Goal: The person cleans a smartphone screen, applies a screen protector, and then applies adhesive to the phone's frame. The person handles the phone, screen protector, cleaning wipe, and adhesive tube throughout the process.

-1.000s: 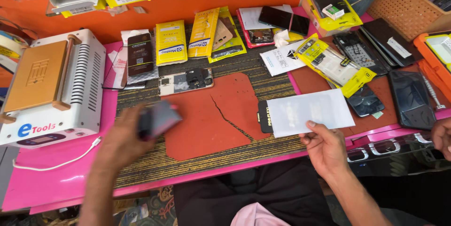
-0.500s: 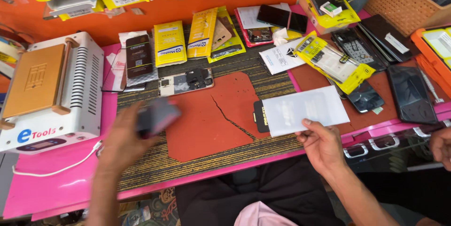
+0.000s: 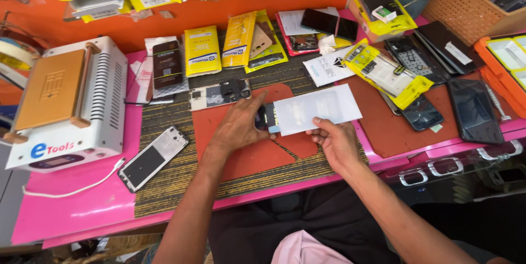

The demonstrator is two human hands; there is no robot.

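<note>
Centrally, a white packet is held between two hands over a red mat on a cluttered pink surface.

Near the middle of the frame, the white flat packet (image 3: 316, 109) is gripped at its lower edge by the right hand (image 3: 335, 142), fingers closed on it. Its dark left end is touched by the left hand (image 3: 239, 124), whose fingers are curled against it; whether that hand pinches it cannot be told. Beneath both lies a cracked red mat (image 3: 257, 154) on the pink surface (image 3: 71, 209). At lower left, a phone frame (image 3: 153, 158) is laid well apart from the hands. A white heating machine (image 3: 66, 105) is placed at the left edge. Yellow packets (image 3: 201, 50) and dark phone screens (image 3: 474, 110) are spread across the upper and right parts.
</note>
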